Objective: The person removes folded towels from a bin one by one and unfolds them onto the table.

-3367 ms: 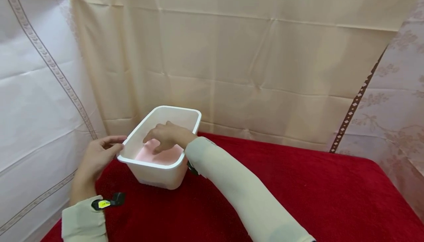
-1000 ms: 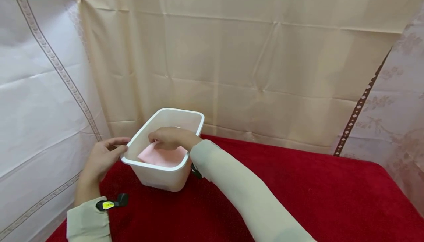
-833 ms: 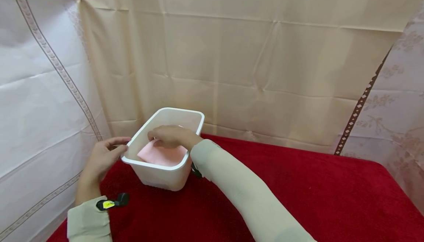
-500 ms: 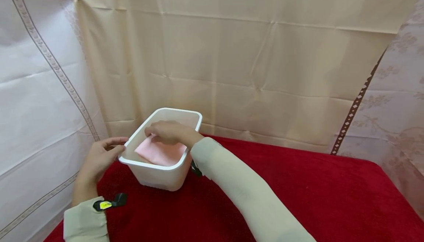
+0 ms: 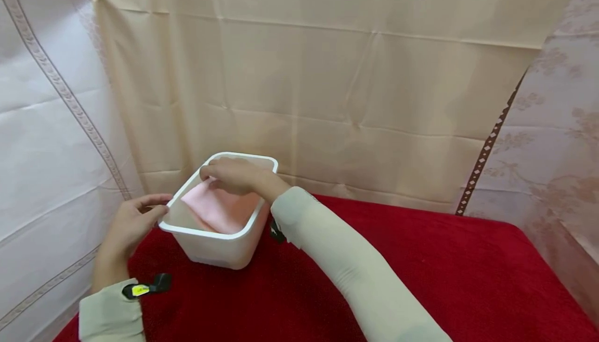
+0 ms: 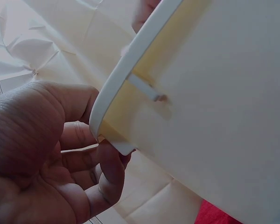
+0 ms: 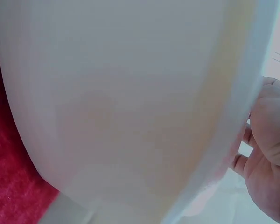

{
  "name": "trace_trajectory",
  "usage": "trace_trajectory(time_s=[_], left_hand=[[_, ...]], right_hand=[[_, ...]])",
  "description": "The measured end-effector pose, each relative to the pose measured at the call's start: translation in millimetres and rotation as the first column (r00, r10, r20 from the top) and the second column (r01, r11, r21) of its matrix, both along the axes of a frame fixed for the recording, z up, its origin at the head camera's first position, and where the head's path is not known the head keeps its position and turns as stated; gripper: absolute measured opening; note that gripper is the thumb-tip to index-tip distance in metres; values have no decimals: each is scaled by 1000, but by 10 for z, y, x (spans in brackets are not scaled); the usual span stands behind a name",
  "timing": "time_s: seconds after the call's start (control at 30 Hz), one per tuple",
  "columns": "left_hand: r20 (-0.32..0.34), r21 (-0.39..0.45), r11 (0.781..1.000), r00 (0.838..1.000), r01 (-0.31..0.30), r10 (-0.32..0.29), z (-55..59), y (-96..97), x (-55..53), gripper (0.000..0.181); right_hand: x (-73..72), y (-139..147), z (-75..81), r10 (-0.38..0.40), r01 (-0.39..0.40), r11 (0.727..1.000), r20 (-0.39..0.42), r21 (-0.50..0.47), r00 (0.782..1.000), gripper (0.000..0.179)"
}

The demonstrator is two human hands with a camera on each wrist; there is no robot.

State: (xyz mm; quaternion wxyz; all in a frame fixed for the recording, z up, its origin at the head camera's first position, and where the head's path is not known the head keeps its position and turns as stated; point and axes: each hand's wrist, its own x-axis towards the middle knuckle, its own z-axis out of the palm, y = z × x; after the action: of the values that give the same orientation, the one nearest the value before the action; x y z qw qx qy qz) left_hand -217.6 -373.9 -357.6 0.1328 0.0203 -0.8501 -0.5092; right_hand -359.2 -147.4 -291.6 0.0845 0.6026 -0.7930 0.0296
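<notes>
A white plastic bin stands on the red-covered table, its long side running away from me. My left hand pinches the bin's rim at the near left corner; in the left wrist view the thumb and fingers close round that corner. Inside the bin, my right hand grips the far end of a pink piece of folded cloth, which slopes up toward the hand. The palm hides part of the cloth. In the right wrist view the bin's wall covers most of the picture.
A red plush cloth covers the table, which reaches far to the right of the bin. Beige curtain hangs close behind the bin, and white curtain stands at the left. Black wrist cameras are strapped to the sleeves.
My right hand reached down to the pink cloth, took hold of it and has raised it toward the bin's far rim. The left hand keeps its hold on the corner.
</notes>
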Motion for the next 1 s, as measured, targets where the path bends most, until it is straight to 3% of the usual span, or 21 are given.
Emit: trace_trajectory(time_s=[0.37,0.67,0.9,1.0], left_hand=[[15,-4,1000,1000,-4,5,36,-7,48,39],[10,-31,1000,1000,0,1,30,-40,51,35],[59,-49,999,998,-2,5,21,-8,53,41],[68,-45,999,998,4,-1,21,17,38,41]], right_hand=[[65,84,244,-43,46,998,64,-41,997,19],[95,194,407,-28,33,992,44,-120,999,12],[179,325,588,-105,107,989,17,-107,994,15],[208,401,685,-114,109,986,-34,-126,993,14]])
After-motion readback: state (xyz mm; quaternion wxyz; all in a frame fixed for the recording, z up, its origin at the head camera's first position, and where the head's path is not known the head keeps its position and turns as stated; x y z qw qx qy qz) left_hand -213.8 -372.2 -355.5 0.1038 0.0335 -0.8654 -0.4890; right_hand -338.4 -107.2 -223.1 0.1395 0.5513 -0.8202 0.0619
